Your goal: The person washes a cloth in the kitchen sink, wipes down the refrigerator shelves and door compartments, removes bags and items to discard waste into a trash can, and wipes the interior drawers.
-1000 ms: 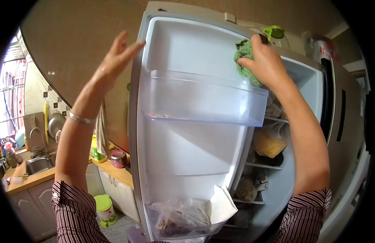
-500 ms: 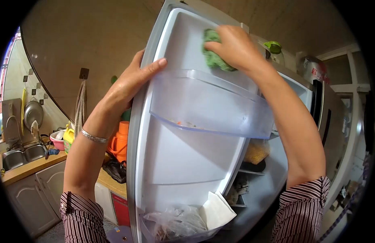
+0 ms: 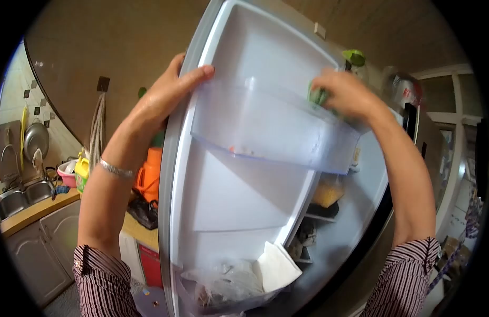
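Head cam: left hand (image 3: 166, 95) grips the fridge door (image 3: 239, 195) by its edge, probably to steady it; blurry right hand (image 3: 347, 94) seems bunched around a green cloth (image 3: 317, 96).

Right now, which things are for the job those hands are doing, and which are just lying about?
Looks like part of the job:
- green cloth, in the right hand
- fridge door, its edge held by the left hand
- clear shelf on the door

Seems just lying about:
- orange jug
- black bag
- yellow bottle
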